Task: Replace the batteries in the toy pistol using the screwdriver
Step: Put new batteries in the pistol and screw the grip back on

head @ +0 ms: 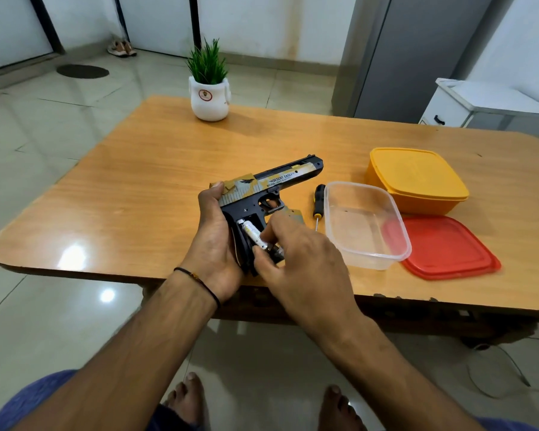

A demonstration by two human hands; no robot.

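My left grip (213,241) wraps the likely light, stiff plastic toy pistol (271,181) behind its handle, while my right grip (299,253) pinches the small, slippery battery (253,233) by its sides.

This is a room in a home, most likely a dining or living space. A wooden table (137,169) stands on a glossy tiled floor (44,119), with a small potted plant (209,98) at its far edge. On the table's right side are kitchen storage boxes: a yellow lidded box (417,181), a clear box (364,225) and a loose red lid (448,247). Beyond the table's far right corner stands a tall grey fridge (417,57), with a white cabinet (479,107) beside it. Past the table's far left, a pair of shoes (122,48) sits by the wall near a round doormat (82,71). Bare feet (187,396) rest on the tiles at the table's near side.
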